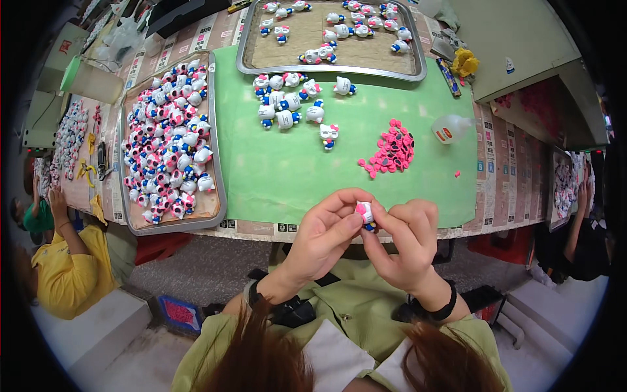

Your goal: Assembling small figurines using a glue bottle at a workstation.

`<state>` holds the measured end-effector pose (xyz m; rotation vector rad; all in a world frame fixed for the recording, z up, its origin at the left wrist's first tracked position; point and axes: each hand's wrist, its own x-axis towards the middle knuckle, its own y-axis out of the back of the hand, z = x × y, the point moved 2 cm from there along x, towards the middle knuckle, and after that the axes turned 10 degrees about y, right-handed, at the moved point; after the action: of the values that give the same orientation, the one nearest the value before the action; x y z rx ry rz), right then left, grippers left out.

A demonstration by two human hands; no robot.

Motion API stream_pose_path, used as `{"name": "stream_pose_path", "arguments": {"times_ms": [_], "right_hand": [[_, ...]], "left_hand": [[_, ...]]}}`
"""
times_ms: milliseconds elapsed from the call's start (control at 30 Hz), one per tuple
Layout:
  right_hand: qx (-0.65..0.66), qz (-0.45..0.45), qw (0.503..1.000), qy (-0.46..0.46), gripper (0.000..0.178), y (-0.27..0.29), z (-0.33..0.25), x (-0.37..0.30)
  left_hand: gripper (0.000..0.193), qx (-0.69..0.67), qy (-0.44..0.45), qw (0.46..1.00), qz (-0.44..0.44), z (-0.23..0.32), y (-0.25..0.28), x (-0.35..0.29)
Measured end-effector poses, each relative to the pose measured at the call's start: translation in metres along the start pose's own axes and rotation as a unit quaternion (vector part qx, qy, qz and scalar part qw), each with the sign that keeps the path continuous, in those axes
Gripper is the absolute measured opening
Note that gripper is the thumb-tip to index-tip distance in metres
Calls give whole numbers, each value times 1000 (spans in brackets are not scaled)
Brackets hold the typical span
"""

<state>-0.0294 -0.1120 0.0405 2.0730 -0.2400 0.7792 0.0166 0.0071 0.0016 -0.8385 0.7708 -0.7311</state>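
Note:
Between my two hands, just past the table's near edge, is a small cat figurine (366, 213) with a white head, a pink patch and a blue body. My left hand (331, 228) pinches it from the left with thumb and forefinger. From the other side my right hand (406, 243) grips it with closed fingertips, which cover part of it. A pile of small pink pieces (392, 149), some with dark faces, lies on the green mat (274, 189) beyond my right hand. Several more figurines (287, 101) lie loose on the mat's far part, one figurine (329, 135) apart from them.
At left a metal tray (219, 196) is heaped with figurines. Another tray (248, 65) at the far side holds scattered ones. A clear squeeze bottle (452, 129) stands right, near a yellow crumpled thing (465, 63). People work at both sides; one wears a yellow shirt (75, 274).

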Motion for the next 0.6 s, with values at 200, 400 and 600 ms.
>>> {"name": "stream_pose_path", "arguments": {"times_ms": [200, 400, 600], "right_hand": [[10, -20, 1000, 0, 34, -2, -3, 2], [33, 34, 994, -99, 40, 18, 32, -7], [-9, 290, 928, -234, 58, 53, 106, -26]], "left_hand": [[24, -21, 2, 1000, 2, -2, 5, -1], [21, 492, -278, 736, 374, 79, 38, -29], [21, 721, -404, 267, 495, 141, 40, -40]]}}
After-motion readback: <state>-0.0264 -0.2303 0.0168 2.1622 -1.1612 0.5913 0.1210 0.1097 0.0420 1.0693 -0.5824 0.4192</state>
